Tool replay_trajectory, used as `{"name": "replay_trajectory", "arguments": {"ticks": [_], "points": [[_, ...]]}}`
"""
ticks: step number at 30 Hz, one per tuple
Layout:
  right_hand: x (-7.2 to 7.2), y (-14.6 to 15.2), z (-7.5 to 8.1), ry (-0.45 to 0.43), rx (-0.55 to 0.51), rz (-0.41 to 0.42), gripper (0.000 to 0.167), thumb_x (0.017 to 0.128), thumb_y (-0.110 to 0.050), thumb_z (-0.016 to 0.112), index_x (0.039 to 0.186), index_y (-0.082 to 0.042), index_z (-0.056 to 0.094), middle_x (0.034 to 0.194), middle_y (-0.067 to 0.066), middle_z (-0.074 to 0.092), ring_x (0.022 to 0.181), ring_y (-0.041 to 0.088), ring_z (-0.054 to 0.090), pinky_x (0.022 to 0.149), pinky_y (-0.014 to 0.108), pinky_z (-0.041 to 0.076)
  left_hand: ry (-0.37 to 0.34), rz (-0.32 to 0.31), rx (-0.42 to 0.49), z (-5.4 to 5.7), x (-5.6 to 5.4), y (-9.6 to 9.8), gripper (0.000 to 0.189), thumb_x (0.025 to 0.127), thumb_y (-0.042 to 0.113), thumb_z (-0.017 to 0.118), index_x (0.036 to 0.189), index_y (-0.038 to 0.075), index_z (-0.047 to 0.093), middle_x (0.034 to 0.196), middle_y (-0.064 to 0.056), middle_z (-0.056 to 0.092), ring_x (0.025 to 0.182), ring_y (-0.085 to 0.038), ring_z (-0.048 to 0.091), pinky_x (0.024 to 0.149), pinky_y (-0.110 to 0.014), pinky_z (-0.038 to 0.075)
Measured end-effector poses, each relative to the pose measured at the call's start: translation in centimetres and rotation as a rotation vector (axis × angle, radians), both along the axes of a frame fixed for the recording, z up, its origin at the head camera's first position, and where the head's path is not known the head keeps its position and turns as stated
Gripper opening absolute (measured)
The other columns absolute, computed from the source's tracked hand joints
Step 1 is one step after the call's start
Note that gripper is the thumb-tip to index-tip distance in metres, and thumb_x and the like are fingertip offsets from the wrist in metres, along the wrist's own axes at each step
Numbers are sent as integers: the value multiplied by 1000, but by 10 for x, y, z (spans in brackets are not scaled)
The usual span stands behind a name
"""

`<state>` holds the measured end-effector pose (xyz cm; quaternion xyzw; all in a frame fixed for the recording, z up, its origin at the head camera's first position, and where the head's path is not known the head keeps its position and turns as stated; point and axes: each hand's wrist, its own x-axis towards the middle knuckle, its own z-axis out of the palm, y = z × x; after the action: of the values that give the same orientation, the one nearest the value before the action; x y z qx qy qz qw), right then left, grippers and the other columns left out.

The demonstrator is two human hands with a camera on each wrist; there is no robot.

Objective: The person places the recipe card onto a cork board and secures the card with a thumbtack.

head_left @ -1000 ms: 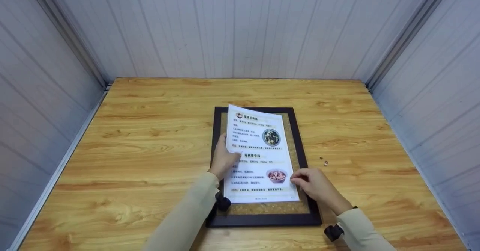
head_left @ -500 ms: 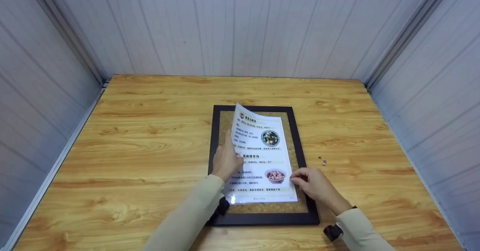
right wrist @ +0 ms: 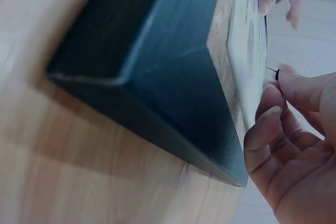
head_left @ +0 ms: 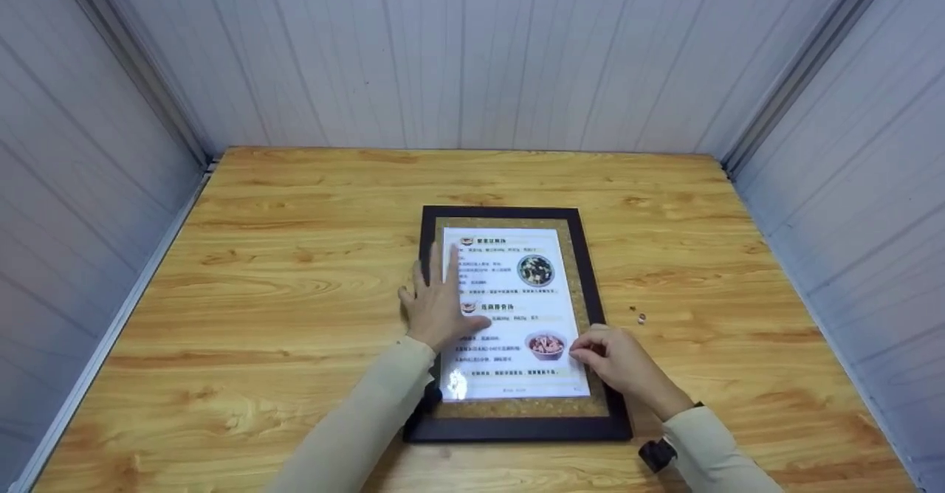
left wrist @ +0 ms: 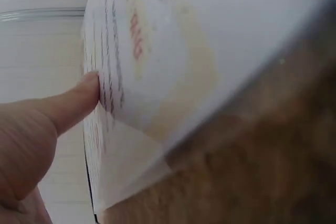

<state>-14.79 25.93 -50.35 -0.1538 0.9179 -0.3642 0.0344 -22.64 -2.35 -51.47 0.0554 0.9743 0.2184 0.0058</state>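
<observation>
Right hand: the right hand (head_left: 616,364) pinches a pin (right wrist: 277,74) between thumb and forefinger, with no gap left between the tips; the other fingers are bent.
Pin: dark head in the pinch, thin shaft standing out past the fingertips toward the sheet side; whether its tip touches anything, I cannot tell.
Left hand: the left hand (head_left: 439,308) is spread, fingers nearly straight, thumb held wide; it lies across the left edge of the sheet and grips nothing.
Sheet: the printed sheet (head_left: 514,316) lies on the cork, its long axis running away from the person; it is directly left of the right hand's fingertips.
Nearer hand: the right is at the sheet's right edge, on the near half, just beside the bowl picture (head_left: 546,345); the left is opposite and farther up.
Cork: bare cork (head_left: 524,408) shows beyond the sheet's near, far and right edges.
Frame: the dark frame (head_left: 531,429) borders the cork, long sides in line with the sheet.
Bits: two small bits (head_left: 641,319) on the table (head_left: 295,294), right of the frame; too small to identify.
</observation>
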Motion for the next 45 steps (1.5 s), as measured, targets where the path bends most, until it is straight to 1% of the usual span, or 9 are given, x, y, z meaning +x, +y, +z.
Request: {"name": "replay_trajectory", "arguments": {"ticks": [4, 8, 12, 17, 23, 27, 35, 40, 45], "points": [[-2, -1, 0, 14, 15, 18, 6, 91, -7, 72, 86, -8, 76, 83, -5, 62, 72, 10, 51, 60, 24, 45, -52, -109, -22, -1, -3, -5, 107, 72, 62, 80, 158, 25, 29, 166, -11, 0, 147, -45, 0, 101, -80, 0], [-2, -2, -2, -33, 20, 11, 7, 91, -7, 71, 87, -9, 76, 87, -4, 66, 74, 12, 54, 62, 25, 48, -139, -145, -32, 0, -4, -9, 92, 78, 64, 73, 154, 28, 38, 165, -10, 7, 148, -42, -4, 101, -80, -4], [-1, -4, -5, -74, 13, 3, 8, 92, -8, 70, 88, -10, 77, 88, -3, 69, 76, 12, 59, 66, 27, 51, -217, -181, -5, 3, -4, -14, 89, 82, 65, 69, 156, 28, 35, 165, -10, 3, 148, -39, -13, 100, -80, -7], [-1, -5, -8, -63, 1, 27, 9, 92, -9, 70, 88, -10, 78, 87, -2, 72, 77, 13, 64, 68, 29, 53, -313, -244, 58, 8, -4, -24, 97, 82, 62, 71, 159, 30, 22, 165, -7, -11, 145, -35, -24, 99, -79, -12], [-3, -5, -8, -57, 16, 4, 10, 91, -10, 71, 85, -10, 79, 84, -3, 72, 75, 11, 63, 67, 27, 52, -332, -346, 38, 8, -5, -32, 118, 67, 61, 84, 160, 28, 20, 164, -11, -14, 144, -38, -25, 98, -80, -10], [-3, -5, -9, -53, 23, 3, 10, 91, -10, 72, 83, -11, 78, 83, -3, 71, 74, 11, 62, 66, 27, 51, -348, -360, 25, 6, -6, -34, 124, 59, 59, 89, 159, 28, 23, 164, -12, -13, 144, -37, -26, 99, -79, -11], [-4, -8, -10, -34, 47, 2, 10, 89, -8, 73, 80, -11, 78, 80, -4, 71, 71, 9, 61, 64, 27, 51, -352, -365, 26, 6, -6, -34, 122, 60, 59, 89, 159, 29, 24, 164, -12, -12, 143, -37, -28, 99, -79, -12], [-7, -9, -3, -85, 83, -26, 11, 88, -6, 74, 79, -10, 78, 76, -3, 71, 64, 9, 56, 58, 26, 48, -354, -373, 36, 9, -6, -35, 121, 62, 58, 88, 159, 29, 22, 164, -11, -13, 143, -36, -29, 99, -79, -13], [-14, -11, 5, -143, 102, -13, 12, 85, -3, 73, 75, -8, 77, 72, -1, 68, 60, 10, 54, 53, 26, 46, -357, -376, 35, 12, -5, -35, 121, 63, 58, 88, 160, 29, 21, 164, -10, -13, 143, -36, -29, 99, -78, -13]]}}
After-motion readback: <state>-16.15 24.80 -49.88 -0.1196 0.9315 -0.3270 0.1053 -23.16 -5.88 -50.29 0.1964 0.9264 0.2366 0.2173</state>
